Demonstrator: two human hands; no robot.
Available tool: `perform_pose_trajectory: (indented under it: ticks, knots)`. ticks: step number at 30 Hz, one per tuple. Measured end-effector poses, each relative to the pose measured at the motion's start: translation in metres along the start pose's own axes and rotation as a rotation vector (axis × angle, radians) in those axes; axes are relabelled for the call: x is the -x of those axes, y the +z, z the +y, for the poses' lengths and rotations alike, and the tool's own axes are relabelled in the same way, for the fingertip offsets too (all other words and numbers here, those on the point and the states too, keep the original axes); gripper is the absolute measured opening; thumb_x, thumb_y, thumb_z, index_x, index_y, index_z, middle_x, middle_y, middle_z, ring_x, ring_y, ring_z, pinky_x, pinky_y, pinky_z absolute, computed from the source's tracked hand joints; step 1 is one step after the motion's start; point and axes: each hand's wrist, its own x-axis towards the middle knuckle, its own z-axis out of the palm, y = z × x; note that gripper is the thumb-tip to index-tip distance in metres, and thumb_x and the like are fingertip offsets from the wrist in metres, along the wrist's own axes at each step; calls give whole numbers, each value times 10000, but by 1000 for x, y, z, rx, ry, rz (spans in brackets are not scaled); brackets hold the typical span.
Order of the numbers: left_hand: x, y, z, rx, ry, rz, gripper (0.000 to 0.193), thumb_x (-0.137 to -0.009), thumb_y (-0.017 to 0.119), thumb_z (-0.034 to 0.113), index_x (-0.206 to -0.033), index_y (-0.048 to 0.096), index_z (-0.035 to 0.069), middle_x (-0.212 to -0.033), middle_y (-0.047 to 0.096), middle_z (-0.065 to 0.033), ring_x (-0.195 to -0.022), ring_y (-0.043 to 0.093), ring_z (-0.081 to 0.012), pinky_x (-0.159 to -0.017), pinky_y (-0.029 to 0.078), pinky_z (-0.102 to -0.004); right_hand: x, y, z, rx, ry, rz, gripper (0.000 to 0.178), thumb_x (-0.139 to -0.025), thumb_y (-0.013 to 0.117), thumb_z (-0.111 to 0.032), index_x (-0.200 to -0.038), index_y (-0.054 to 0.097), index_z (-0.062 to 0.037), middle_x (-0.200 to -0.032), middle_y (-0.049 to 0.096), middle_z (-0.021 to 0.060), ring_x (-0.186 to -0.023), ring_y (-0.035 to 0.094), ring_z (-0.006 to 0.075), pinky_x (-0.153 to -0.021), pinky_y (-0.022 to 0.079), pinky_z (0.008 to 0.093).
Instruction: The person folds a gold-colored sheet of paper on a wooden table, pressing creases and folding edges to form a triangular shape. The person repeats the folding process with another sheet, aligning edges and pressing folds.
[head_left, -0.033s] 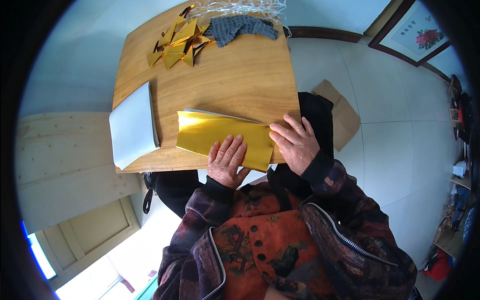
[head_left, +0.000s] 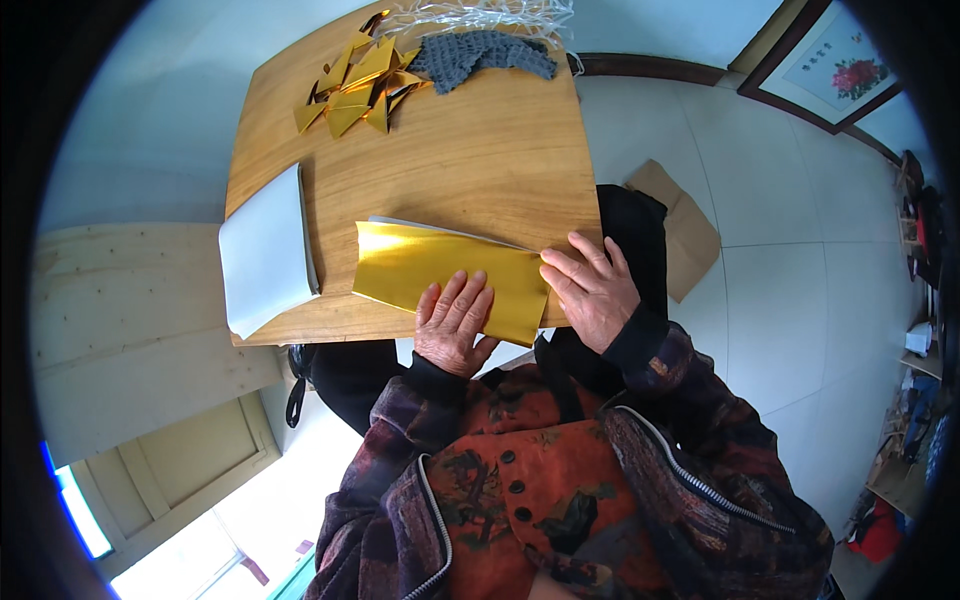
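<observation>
A sheet of gold foil paper (head_left: pixel 400 262), folded over with a pale edge showing behind its top side, lies at the table's near edge. My left hand (head_left: pixel 455 325) rests flat on its lower middle, fingers stretched out and the thumb at the near edge. At the paper's right end, my right hand (head_left: pixel 598 298) touches the upper corner with its fingertips, the fingers spread apart. Its thumb is hidden. To the left lies a folded stack of white-backed sheets (head_left: pixel 265 255). Several folded gold paper pieces (head_left: pixel 352 95) form a loose heap at the far left.
The wooden table (head_left: pixel 460 160) carries a grey knitted cloth (head_left: pixel 480 58) and a tangle of clear plastic strips (head_left: pixel 480 15) at its far edge. Flattened brown cardboard (head_left: pixel 680 230) lies on the tiled floor to the right. A framed flower picture (head_left: pixel 835 75) stands against the wall.
</observation>
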Motion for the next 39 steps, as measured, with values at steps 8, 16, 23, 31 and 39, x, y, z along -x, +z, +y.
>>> perform_pose_trajectory:
  ticks: [8,16,23,31,39]
  knots:
    - [-1,-4,-6,297,-111,6,288,-735,728,140,-1023,724,161,-1277,617,-82,-1246,520,-305,-1033,358,-460,1,-6,-1,-180,116,53,444,-759,702,-128,-1192,610,-97,-1435,435,90,-1374,330,352,-1100,289,522]
    - [-19,-5,-16,666,-406,106,89,-810,714,35,-891,700,1,-1014,648,-115,-900,595,-225,-791,476,-317,-20,5,8,-355,216,190,168,-752,714,-65,-903,643,-85,-1399,472,121,-1355,346,412,-1071,319,482]
    - [-34,-12,-15,495,-599,30,132,-790,739,58,-726,635,5,-765,548,-67,-632,547,-162,-574,447,-291,-31,12,6,-343,273,256,127,-738,743,-78,-773,622,-88,-1373,511,116,-1357,369,382,-1066,314,475]
    - [-39,-14,-18,355,-548,-36,166,-758,757,102,-693,627,22,-701,520,-70,-593,533,-194,-545,433,-304,-38,7,4,-311,322,229,202,-727,757,-85,-724,555,-78,-1382,505,124,-1353,381,378,-1062,322,464]
    - [-41,-13,-17,314,-513,-34,167,-752,750,81,-691,606,22,-704,506,-77,-598,526,-216,-537,422,-316,-42,1,-6,-218,268,248,261,-694,776,-105,-868,587,-63,-1391,489,146,-1335,403,377,-1066,324,496]
